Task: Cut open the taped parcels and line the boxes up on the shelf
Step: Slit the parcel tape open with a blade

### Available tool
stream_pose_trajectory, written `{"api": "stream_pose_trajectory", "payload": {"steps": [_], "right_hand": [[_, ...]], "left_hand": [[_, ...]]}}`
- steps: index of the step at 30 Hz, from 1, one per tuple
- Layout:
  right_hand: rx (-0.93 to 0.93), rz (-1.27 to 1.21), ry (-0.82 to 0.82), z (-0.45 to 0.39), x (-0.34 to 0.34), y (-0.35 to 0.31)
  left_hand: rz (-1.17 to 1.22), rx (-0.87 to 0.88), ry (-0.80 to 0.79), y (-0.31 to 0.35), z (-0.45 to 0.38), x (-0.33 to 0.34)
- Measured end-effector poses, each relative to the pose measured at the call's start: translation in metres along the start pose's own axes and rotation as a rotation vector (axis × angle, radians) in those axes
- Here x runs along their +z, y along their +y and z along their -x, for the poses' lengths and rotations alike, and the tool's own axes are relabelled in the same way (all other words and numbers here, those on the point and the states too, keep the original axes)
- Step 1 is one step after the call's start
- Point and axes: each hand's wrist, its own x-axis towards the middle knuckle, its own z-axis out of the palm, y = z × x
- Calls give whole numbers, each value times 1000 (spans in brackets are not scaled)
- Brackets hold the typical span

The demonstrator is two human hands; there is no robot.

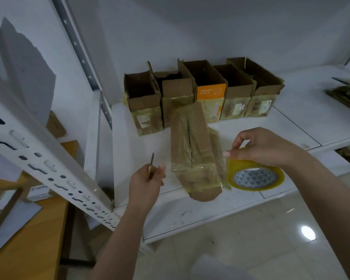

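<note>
Cutter (151, 165) is held in closed left grip (144, 183), blade up. Tape roll (255, 174) is pinched by right grip (259, 147), beside taped parcel (194, 150).

parcel (194, 150): glossy-taped cardboard | shelf (291, 126): white painted metal
</note>
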Motion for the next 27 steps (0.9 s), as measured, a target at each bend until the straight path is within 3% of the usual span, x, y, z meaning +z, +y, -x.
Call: {"api": "stream_pose_trajectory", "payload": {"steps": [13, 20, 22, 25, 27], "right_hand": [[90, -116, -71, -14, 36, 54], [70, -218, -27, -14, 44, 59], [69, -229, -9, -15, 45, 60], [62, -234, -8, -16, 45, 60], [55, -241, -15, -17, 45, 60]], "left_hand": [[467, -268, -285, -2, 23, 56], [396, -487, -358, -21, 21, 60], [337, -398, -312, -18, 15, 51], [140, -79, -178, 10, 1, 29], [56, 103, -212, 43, -2, 24]]}}
